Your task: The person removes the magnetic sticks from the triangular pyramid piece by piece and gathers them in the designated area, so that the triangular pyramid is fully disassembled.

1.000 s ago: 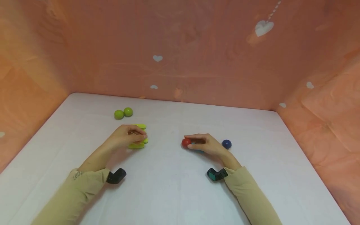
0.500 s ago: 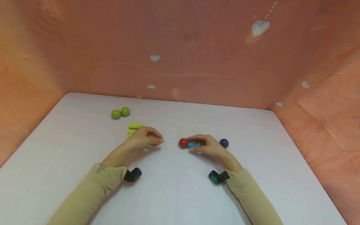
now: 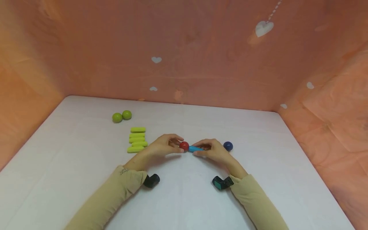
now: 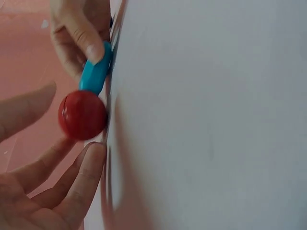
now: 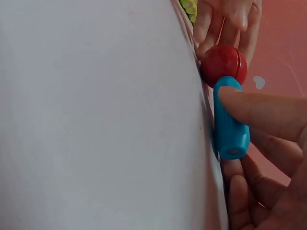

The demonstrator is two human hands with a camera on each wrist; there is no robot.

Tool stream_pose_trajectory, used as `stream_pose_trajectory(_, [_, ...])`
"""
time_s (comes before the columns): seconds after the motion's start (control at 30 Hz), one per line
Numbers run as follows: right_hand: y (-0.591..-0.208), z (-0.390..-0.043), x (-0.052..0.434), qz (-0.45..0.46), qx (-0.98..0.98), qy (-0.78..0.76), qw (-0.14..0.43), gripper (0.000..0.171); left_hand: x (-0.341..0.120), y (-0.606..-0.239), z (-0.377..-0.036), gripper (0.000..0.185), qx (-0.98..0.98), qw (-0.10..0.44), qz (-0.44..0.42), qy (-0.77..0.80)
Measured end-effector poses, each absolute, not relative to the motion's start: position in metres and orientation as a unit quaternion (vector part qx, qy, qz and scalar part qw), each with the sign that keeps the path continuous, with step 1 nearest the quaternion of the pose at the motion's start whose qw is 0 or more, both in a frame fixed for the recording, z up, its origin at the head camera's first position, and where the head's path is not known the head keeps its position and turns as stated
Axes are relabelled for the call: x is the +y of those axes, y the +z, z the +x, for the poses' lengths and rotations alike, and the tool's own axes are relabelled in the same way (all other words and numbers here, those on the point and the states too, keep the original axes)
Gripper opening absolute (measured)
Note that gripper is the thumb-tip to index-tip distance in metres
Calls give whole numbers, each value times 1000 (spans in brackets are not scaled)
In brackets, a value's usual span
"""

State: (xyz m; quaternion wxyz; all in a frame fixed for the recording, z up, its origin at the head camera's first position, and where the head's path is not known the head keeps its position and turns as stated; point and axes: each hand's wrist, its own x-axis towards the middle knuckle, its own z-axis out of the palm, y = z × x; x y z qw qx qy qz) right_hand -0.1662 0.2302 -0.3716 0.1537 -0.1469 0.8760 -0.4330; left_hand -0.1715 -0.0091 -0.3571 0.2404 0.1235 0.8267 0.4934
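Note:
A glossy red ball (image 3: 184, 146) sits on the white table between my hands, against one end of a short blue toy rod (image 3: 195, 149). My right hand (image 3: 215, 149) holds the rod, its thumb pressed on the side in the right wrist view. The rod's free end (image 5: 233, 151) shows a small round inset. My left hand (image 3: 165, 145) is spread around the ball from the left. In the left wrist view a gap separates one fingertip (image 4: 49, 89) from the ball, while other fingertips come close beneath it. Behind my right hand lies a dark blue ball (image 3: 228, 146).
Several yellow-green rods (image 3: 137, 140) lie in a stacked row left of my left hand. Two green balls (image 3: 117, 117) rest farther back on the left. Orange cloth with pale hearts (image 3: 156, 60) rises behind the table's back edge.
My left hand has moved right from the yellow-green rods to the red ball, uncovering the rods. My right hand has drawn back slightly from the ball, and more of the blue rod shows.

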Motion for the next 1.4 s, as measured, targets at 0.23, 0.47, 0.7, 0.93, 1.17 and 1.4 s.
stream_pose_trajectory(0.23, [-369, -166, 228, -141, 872, -440, 162, 29, 2, -361, -173, 40, 837, 214, 109, 491])
stream_pose_trajectory(0.47, [-368, -168, 227, -137, 873, -440, 161, 28, 2, -362, -173, 36, 844, 188, 114, 488])
stream_pose_trajectory(0.7, [-368, -170, 226, -136, 867, -449, 168, 27, 3, -360, -174, 32, 858, 189, 102, 467])
stream_pose_trajectory(0.93, [-365, -173, 230, -140, 862, -454, 177, 25, -4, -359, -176, 30, 863, 195, 65, 461])
stream_pose_trajectory(1.17, [-366, -175, 232, -120, 864, -456, 179, 26, -15, -360, -175, 29, 856, 199, 42, 475])
stream_pose_trajectory(1.4, [-367, -172, 234, -126, 856, -464, 189, 27, -15, -358, -180, 33, 867, 181, 25, 464])
